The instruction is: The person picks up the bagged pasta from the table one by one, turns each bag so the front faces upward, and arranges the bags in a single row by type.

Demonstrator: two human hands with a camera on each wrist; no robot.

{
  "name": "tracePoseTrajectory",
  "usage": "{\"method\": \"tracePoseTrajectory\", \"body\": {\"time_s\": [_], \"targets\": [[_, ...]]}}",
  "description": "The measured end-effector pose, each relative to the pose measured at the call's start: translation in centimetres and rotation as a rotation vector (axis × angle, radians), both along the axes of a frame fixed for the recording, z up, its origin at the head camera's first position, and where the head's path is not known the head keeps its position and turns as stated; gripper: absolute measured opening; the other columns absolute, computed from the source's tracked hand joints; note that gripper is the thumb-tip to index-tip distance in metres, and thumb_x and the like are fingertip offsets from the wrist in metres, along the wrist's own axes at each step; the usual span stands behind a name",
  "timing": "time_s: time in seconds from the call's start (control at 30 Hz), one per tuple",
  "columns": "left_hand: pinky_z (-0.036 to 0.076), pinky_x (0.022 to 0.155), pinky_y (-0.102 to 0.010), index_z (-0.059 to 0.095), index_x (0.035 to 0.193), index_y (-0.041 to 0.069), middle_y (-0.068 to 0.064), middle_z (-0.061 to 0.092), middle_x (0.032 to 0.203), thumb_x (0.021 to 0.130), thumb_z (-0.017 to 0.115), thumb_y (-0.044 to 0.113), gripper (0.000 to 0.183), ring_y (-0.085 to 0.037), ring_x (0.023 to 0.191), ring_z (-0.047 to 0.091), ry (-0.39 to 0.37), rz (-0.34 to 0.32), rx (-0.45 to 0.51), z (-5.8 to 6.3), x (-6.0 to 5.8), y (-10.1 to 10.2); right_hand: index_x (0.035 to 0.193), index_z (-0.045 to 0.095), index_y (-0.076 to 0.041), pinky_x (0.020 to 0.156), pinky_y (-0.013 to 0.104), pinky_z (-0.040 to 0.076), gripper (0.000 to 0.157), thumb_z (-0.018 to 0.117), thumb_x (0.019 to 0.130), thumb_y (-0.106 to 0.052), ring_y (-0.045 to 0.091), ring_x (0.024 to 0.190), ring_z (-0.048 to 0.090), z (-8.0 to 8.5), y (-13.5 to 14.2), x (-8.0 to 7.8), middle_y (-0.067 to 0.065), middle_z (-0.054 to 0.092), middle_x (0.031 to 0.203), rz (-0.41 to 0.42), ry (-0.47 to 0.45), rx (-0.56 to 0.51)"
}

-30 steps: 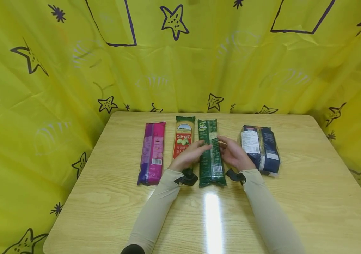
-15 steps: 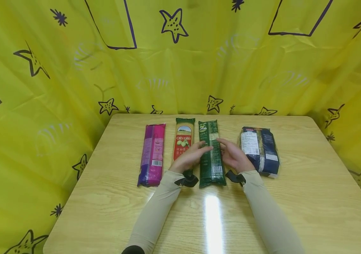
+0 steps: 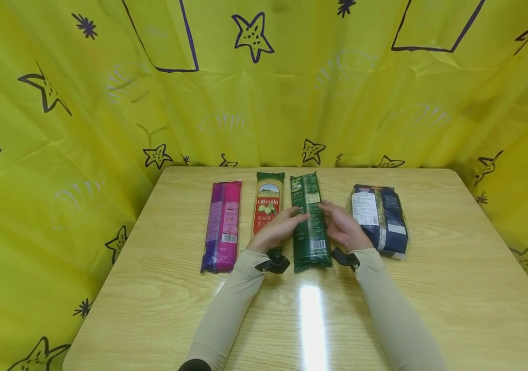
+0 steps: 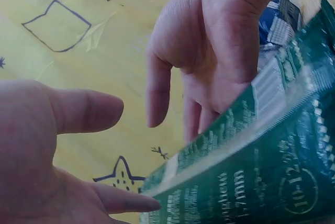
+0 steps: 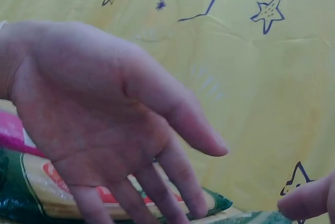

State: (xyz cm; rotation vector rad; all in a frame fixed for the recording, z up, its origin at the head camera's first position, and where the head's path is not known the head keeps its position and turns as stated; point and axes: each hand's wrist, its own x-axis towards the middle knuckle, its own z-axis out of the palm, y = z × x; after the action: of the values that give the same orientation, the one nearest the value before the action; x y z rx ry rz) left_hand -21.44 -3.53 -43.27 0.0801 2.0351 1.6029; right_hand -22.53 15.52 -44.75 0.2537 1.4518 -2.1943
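A dark green pasta packet (image 3: 310, 226) lies lengthwise between the two hands, its printed back facing up. In the head view my left hand (image 3: 279, 229) is at its left side, fingers fairly straight. My right hand (image 3: 344, 226) is at its right edge, its lower fingers partly hidden by the packet. The left wrist view shows the green packet (image 4: 251, 166) at a slant, with the left hand (image 4: 47, 145) beside it and the right hand's thumb apart from its surface. In the right wrist view the left hand's fingers (image 5: 180, 177) point down towards the packet.
Left of the green packet lies a red and yellow Olivoila pasta packet (image 3: 268, 203), partly under the left hand. Farther left is a pink and purple packet (image 3: 222, 226). A dark blue bag (image 3: 380, 219) is on the right. A yellow curtain (image 3: 264, 103) borders the wooden table (image 3: 152, 288).
The green packet has shifted slightly, its lower end a little right and up and its top end farther away. Both hands have stayed nearly in place.
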Motion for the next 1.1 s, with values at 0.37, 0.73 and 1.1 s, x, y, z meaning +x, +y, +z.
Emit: {"method": "tracePoseTrajectory", "body": {"time_s": [0.37, 0.73, 1.1], "targets": [[0.044, 0.118, -0.053, 0.025, 0.161, -0.003, -0.022, 0.035, 0.165, 0.107, 0.054, 0.038, 0.074, -0.036, 0.148, 0.044, -0.014, -0.033, 0.022, 0.3, 0.2, 0.1, 0.166, 0.009, -0.012, 0.102, 0.033, 0.049, 0.06, 0.031, 0.113, -0.031, 0.018, 0.127, 0.044, 0.6, 0.7, 0.0, 0.011, 0.008, 0.174, -0.021, -0.056, -0.047], [0.045, 0.118, -0.052, 0.03, 0.16, -0.002, -0.019, 0.031, 0.168, 0.107, 0.054, 0.039, 0.072, -0.035, 0.152, 0.039, 0.008, -0.065, 0.018, -0.1, 0.3, 0.8, 0.158, 0.022, -0.009, 0.11, 0.035, 0.042, 0.052, 0.033, 0.113, -0.031, 0.02, 0.133, 0.039, 1.5, 1.2, 0.1, 0.009, 0.024, 0.163, -0.066, -0.034, -0.025], [0.044, 0.119, -0.051, 0.032, 0.159, -0.004, -0.021, 0.036, 0.166, 0.107, 0.055, 0.032, 0.067, -0.035, 0.15, 0.042, 0.02, -0.036, 0.065, -0.5, 0.6, 2.1, 0.137, 0.039, -0.014, 0.104, 0.032, 0.045, 0.03, 0.036, 0.112, -0.031, 0.019, 0.123, 0.041, 2.7, 1.5, 0.5, 0.001, 0.038, 0.133, -0.1, -0.022, -0.031]]}}
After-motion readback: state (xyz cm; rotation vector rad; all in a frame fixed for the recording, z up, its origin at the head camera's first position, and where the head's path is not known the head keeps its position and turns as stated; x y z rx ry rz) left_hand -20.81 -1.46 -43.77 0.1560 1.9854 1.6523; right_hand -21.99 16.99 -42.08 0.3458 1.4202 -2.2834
